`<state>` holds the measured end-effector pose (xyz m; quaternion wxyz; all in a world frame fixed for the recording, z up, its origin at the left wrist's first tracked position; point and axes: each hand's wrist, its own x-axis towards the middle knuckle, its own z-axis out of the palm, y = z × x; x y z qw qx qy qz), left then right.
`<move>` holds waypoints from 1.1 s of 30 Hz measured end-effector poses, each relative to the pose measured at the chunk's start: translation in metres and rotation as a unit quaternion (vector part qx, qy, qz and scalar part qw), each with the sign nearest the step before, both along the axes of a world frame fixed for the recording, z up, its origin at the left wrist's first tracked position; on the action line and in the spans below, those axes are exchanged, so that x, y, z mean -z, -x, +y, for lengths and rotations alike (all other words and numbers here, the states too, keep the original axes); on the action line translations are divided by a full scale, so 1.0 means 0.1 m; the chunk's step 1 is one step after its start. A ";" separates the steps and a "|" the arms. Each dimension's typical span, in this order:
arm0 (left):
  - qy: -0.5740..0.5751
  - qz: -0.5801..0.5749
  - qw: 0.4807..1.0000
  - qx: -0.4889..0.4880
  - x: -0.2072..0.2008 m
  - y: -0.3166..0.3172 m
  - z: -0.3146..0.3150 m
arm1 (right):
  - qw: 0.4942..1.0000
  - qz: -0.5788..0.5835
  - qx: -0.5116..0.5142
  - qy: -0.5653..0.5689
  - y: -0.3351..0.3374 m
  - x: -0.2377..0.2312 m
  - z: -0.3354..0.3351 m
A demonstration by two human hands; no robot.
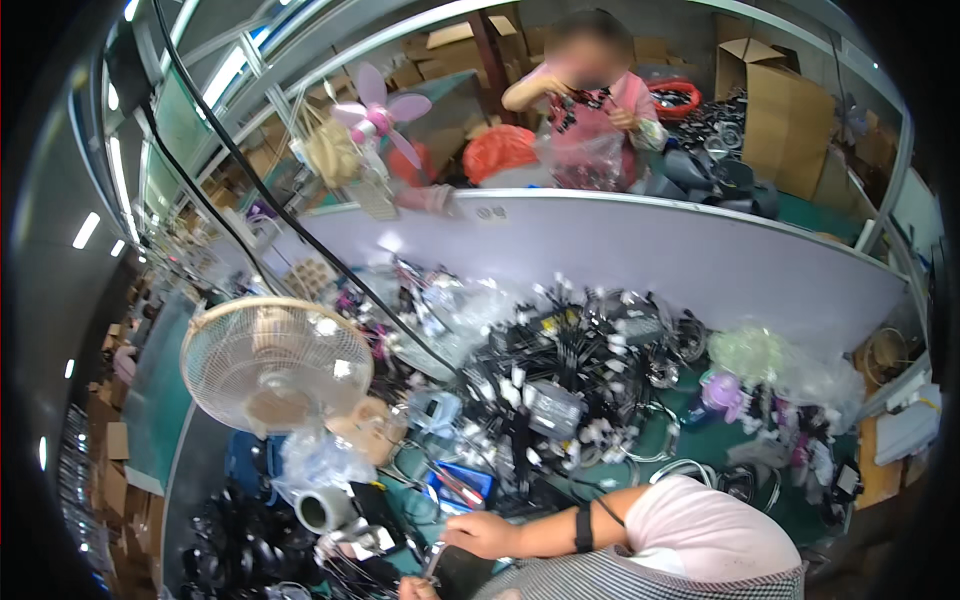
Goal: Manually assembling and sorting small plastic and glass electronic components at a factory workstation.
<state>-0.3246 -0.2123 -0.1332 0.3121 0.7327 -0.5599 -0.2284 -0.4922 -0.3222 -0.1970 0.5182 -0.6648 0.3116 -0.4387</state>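
Cable (432,563), thin and limp, is pinched between right hand (482,533) and left hand (415,588) at 6 o'clock; it is best gripped near its stiff end.

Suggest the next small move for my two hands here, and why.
Probably lift the work slightly up into view before going on. The right hand and left hand meet over a small shiny piece at the picture's lower edge, where the left hand is mostly cut off and black cables crowd close.
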 end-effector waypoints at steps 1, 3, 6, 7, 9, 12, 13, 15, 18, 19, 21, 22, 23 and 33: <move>0.020 0.006 1.000 -0.004 0.03 0.00 0.00 | 1.000 0.022 -0.009 0.020 0.02 -0.02 -0.04; 0.027 0.006 1.000 -0.003 0.02 -0.07 0.10 | 0.999 0.011 -0.037 0.007 -0.07 0.02 0.04; 0.058 -0.044 0.996 0.043 0.12 -0.15 0.18 | 0.998 0.025 -0.043 0.023 -0.06 0.06 0.10; 0.053 -0.042 0.997 0.046 0.11 -0.14 0.21 | 0.998 0.020 -0.037 0.043 -0.07 0.07 0.14; 0.013 -0.013 0.999 0.031 0.04 -0.11 0.24 | 0.998 0.017 -0.040 0.039 -0.07 0.09 0.19; 0.092 -0.090 0.988 0.086 0.24 -0.26 0.35 | 0.998 0.009 -0.039 0.046 -0.06 0.09 0.28; 0.123 -0.158 0.972 0.124 0.36 -0.36 0.39 | 0.998 0.000 -0.040 0.050 -0.06 0.08 0.30; 0.086 -0.209 0.964 0.137 0.45 -0.48 0.49 | 0.998 -0.013 -0.035 0.050 -0.03 0.08 0.36; 0.050 -0.321 0.930 0.172 0.36 -0.53 0.57 | 0.998 -0.021 -0.055 0.009 -0.06 0.01 0.43; 0.039 -0.268 0.954 0.131 0.32 -0.54 0.55 | 0.998 -0.028 -0.060 0.015 -0.07 -0.02 0.41; 0.094 -0.139 0.985 0.031 0.19 -0.37 0.55 | 0.996 -0.051 -0.077 0.014 -0.12 -0.11 0.41; 0.169 -0.070 0.983 -0.023 0.12 -0.22 0.44 | 0.994 -0.069 -0.084 0.009 -0.12 -0.16 0.38; 0.187 -0.020 0.982 -0.008 0.17 -0.26 0.41 | 0.996 -0.063 -0.068 0.016 -0.09 -0.18 0.33; -0.064 0.508 0.849 -0.129 0.11 -0.20 0.31 | 0.956 -0.147 -0.085 0.238 0.14 -0.51 0.09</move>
